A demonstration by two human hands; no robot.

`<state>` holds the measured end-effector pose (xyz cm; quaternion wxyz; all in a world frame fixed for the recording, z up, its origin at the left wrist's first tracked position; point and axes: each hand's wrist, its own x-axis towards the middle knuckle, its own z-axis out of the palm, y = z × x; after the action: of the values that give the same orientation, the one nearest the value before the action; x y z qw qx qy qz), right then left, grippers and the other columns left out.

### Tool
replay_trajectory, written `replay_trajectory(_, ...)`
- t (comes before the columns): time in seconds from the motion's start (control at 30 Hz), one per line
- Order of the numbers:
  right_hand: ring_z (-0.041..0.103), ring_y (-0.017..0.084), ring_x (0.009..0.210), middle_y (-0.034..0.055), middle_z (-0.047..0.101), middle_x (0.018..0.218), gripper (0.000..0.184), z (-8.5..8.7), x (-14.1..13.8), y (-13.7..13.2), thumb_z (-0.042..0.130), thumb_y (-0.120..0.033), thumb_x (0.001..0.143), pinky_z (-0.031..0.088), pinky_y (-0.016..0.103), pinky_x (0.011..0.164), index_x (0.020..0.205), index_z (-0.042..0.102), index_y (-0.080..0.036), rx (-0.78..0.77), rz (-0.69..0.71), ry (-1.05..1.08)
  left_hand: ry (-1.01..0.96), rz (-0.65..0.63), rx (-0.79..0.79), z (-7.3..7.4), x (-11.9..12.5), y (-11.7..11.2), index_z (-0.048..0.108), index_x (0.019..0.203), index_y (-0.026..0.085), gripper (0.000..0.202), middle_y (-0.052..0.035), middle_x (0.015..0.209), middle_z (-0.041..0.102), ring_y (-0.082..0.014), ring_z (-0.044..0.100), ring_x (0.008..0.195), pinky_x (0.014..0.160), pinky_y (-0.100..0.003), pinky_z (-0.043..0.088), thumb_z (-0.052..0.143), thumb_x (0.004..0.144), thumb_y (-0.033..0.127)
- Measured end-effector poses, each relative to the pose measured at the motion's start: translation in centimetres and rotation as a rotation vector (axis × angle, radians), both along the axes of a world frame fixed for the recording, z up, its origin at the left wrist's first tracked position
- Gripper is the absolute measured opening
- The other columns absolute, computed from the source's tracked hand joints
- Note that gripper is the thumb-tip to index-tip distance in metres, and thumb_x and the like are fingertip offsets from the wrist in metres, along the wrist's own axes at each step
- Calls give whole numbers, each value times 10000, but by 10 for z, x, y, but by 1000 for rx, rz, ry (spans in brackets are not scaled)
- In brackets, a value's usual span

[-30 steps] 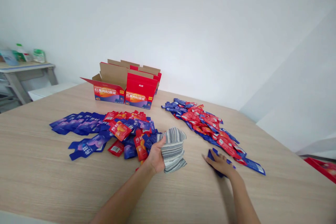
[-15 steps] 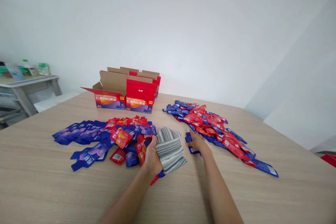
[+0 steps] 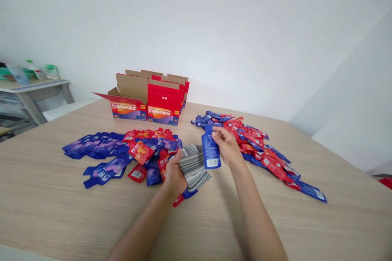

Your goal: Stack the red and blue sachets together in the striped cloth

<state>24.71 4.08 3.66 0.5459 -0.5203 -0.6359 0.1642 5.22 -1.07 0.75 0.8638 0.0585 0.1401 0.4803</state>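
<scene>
Blue pouch (image 3: pixel 210 149) held up by striped cloth (image 3: pixel 192 166)

Over the desk (image 3: pixel 196 232), we pinch the pouch by its neck in our right hand (image 3: pixel 227 143), barcode (image 3: pixel 212 162) toward us. Our left hand (image 3: pixel 175 177), to its left, is clamped on the cloth; whether pouch and cloth touch, we cannot tell. Pouches lie in a left pile (image 3: pixel 141 151) and a right pile (image 3: pixel 272 168).

The front left box (image 3: pixel 128 111) and front right box (image 3: pixel 164 108) both read "红黑枸杞原浆" and "40".
</scene>
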Motion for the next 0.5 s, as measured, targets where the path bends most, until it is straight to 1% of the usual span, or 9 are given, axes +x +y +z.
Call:
replay_trajectory(0.07, 613, 194, 717, 28, 653, 825, 403, -5, -29, -3, 552, -486, 920, 527, 333, 696, 1181, 648, -195, 10, 6, -11, -4, -31, 7, 1, -1, 0, 681, 1237, 113, 426, -167, 1099, 766, -350, 728, 1028, 1006, -571, 503, 547, 936, 384)
replay_trajectory(0.1, 631, 214, 789, 54, 669, 898, 416, -7, -42, -5, 578, -469, 910, 539, 369, 766, 1212, 642, -190, 21, -5, -22, 1, -29, 3, 2, -2, 0, 689, 1220, 112, 420, -163, 1089, 768, -348, 729, 1025, 1005, -568, 505, 541, 940, 387)
replay_trajectory(0.13, 642, 242, 901, 91, 676, 1014, 452, -10, -53, -7, 614, -458, 894, 533, 414, 860, 1254, 627, -184, 38, -22, -50, 10, -19, -3, 3, -3, 0, 696, 1204, 112, 414, -158, 1079, 771, -346, 730, 1024, 1004, -565, 507, 536, 943, 390)
replay_trajectory(0.17, 631, 273, 1032, 129, 661, 1148, 499, -12, -63, -10, 632, -449, 891, 504, 458, 955, 1308, 599, -178, 59, -35, -106, 22, -4, -14, 5, -4, 0, 703, 1186, 116, 407, -151, 1066, 775, -342, 730, 1023, 1003, -560, 510, 532, 945, 396)
replay_trajectory(0.23, 553, 311, 1245, 168, 591, 1344, 505, -16, -77, -15, 603, -434, 932, 419, 512, 1088, 1366, 567, -178, 95, -38, -302, 39, 21, -38, 8, -6, 1, 716, 1150, 126, 399, -137, 1037, 781, -333, 731, 1026, 1005, -546, 514, 519, 953, 411)
replay_trajectory(0.27, 519, 317, 1303, 172, 569, 1388, 466, -17, -82, -17, 561, -421, 966, 394, 523, 1118, 1366, 575, -182, 102, -33, -411, 43, 27, -48, 10, -7, 2, 720, 1135, 131, 398, -131, 1024, 783, -327, 730, 1029, 1007, -536, 515, 506, 959, 416)
replay_trajectory(0.33, 496, 317, 1345, 173, 568, 1401, 401, -20, -88, -20, 470, -386, 1019, 390, 524, 1134, 1335, 612, -184, 91, -29, -561, 39, 43, -59, 12, -9, 3, 722, 1128, 140, 405, -121, 1015, 784, -311, 729, 1038, 1015, -508, 517, 477, 973, 424)
replay_trajectory(0.4, 499, 315, 1348, 180, 567, 1401, 399, -24, -93, -21, 416, -360, 1042, 410, 524, 1129, 1326, 627, -176, 77, -42, -603, 39, 73, -67, 15, -11, 6, 715, 1146, 140, 436, -122, 1025, 782, -300, 727, 1047, 1017, -484, 520, 451, 985, 446)
replay_trajectory(0.5, 473, 318, 1374, 187, 525, 1448, 411, -32, -101, -25, 389, -331, 1051, 409, 543, 1136, 1357, 606, -162, 88, -54, -606, 63, 130, -68, 18, -17, 10, 700, 1186, 121, 526, -136, 1041, 777, -298, 723, 1056, 1011, -471, 528, 409, 992, 514)
